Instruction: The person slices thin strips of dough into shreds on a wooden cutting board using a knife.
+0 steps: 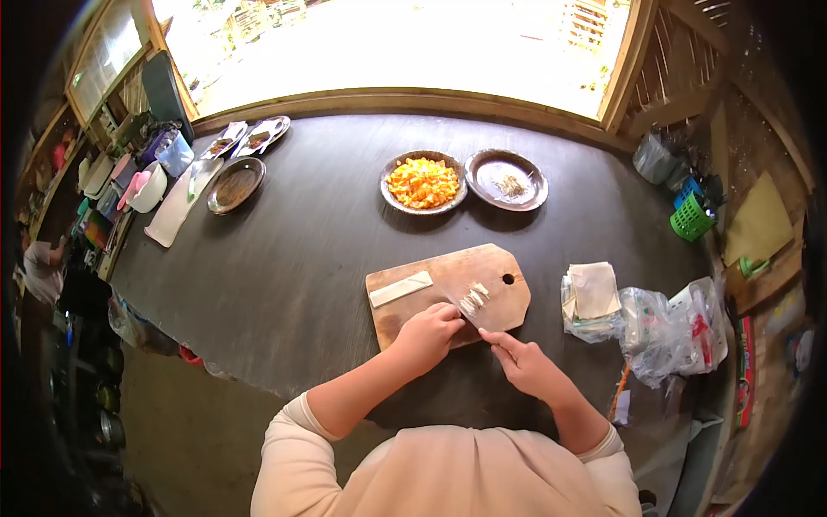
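Note:
On a wooden cutting board [409, 314] in front of me, several cut pale pieces of food [474, 298] lie near the middle. My left hand [438, 326] is closed over the board, its fingertips bunched just left of these pieces; whatever they press on is hidden. My right hand [521, 362] grips a knife [471, 321] at the board's near edge, the forefinger stretched along it. The thin blade points up and left between my hands, close to the left fingertips. A whole pale rectangular slab [401, 289] rests on the board's left side.
Beyond the board stand a plate of orange diced food [422, 183] and a plate with small pale bits [510, 184]. A dark empty-looking plate [236, 185] is at left. Folded paper sheets [592, 291] and plastic bags [676, 332] lie right. A green basket [692, 217] stands farther right.

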Action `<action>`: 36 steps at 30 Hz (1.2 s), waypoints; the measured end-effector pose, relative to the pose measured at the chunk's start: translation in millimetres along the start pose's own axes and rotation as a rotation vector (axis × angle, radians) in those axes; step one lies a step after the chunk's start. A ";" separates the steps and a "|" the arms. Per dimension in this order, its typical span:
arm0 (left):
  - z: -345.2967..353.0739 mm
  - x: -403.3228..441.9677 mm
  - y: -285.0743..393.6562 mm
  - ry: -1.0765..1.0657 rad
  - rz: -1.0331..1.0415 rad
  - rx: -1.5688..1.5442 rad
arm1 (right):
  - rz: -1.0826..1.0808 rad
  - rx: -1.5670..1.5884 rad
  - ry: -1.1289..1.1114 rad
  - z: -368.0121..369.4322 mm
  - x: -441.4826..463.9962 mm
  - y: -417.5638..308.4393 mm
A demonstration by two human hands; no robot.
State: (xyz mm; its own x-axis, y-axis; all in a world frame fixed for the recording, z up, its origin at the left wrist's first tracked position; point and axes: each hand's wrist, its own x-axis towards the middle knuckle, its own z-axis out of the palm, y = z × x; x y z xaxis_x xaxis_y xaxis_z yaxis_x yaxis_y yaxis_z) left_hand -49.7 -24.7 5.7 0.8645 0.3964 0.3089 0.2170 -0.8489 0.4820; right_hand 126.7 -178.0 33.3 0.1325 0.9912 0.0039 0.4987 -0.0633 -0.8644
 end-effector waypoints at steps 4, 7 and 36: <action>1.5 1.1 -0.8 -0.009 0.005 0.010 | 0.002 -0.097 0.012 1.9 3.2 2.1; 0.4 1.6 -1.2 -0.010 0.016 0.019 | 0.169 0.030 -0.092 -11.8 5.4 3.7; -0.5 0.4 -1.6 -0.023 0.009 0.023 | 0.175 -0.041 -0.120 -9.9 -0.6 -10.4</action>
State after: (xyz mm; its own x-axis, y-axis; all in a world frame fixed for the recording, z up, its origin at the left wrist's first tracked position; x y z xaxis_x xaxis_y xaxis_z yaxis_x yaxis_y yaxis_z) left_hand -49.9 -23.0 5.5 0.8767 0.3804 0.2944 0.2188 -0.8604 0.4603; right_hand 130.0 -179.0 47.2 0.1187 0.9713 -0.2060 0.5122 -0.2376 -0.8253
